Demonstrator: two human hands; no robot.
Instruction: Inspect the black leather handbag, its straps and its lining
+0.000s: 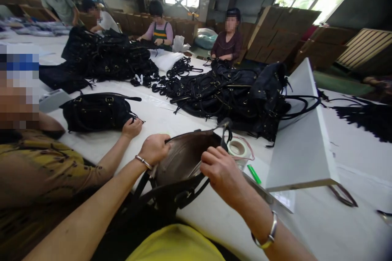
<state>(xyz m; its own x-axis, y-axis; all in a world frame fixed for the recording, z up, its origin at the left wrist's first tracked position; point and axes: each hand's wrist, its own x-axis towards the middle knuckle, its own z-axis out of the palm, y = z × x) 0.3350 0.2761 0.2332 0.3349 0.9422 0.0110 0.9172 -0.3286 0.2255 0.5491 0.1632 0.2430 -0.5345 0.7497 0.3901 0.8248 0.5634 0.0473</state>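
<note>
A black handbag (190, 189) is held open between my two hands at the near edge of the table, its brown-grey lining (183, 157) showing. My left hand (155, 149) is closed on the far left part of the bag's rim. On the right side, the fingers of my right hand (219, 169) are curled together at the rim beside the bag's strap. A roll of pale tape (237, 148) lies just beyond my right hand, with a green strip-like object (254, 174) near it.
A heap of black handbags (226, 89) fills the table ahead, beside a white upright board (303, 142). At my left, a co-worker's hand (132, 127) touches another black handbag (98, 112). More bags (107, 55) are piled farther back, where several people sit or stand.
</note>
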